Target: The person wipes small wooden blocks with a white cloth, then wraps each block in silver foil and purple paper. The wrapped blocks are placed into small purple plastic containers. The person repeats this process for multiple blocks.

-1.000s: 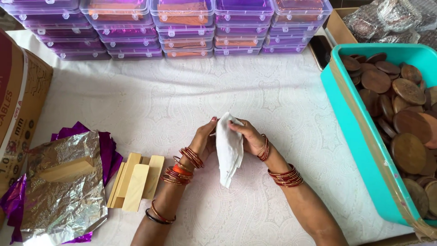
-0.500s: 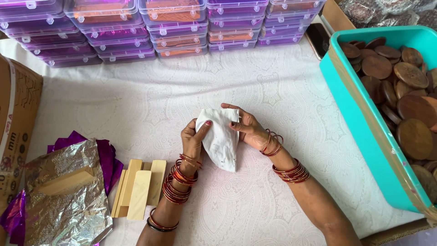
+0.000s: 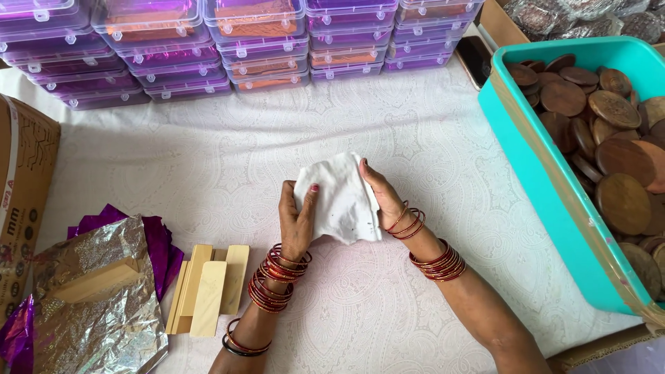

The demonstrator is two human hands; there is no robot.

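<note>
A white patterned tablecloth (image 3: 429,125) covers the table in soft, even light, with purple-lidded boxes (image 3: 228,41) stacked along its far edge.

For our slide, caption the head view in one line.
Two hands, left hand and right hand, hold a white cloth above wooden blocks.

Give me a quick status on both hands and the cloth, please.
Left hand and right hand both grip the white cloth, held spread above the table. Wooden blocks lie beside the left wrist, clear.

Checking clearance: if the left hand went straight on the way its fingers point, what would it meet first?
Beyond the white cloth the left hand holds, bare tablecloth, then probably the stacked purple-lidded boxes; depth is uncertain.
</note>
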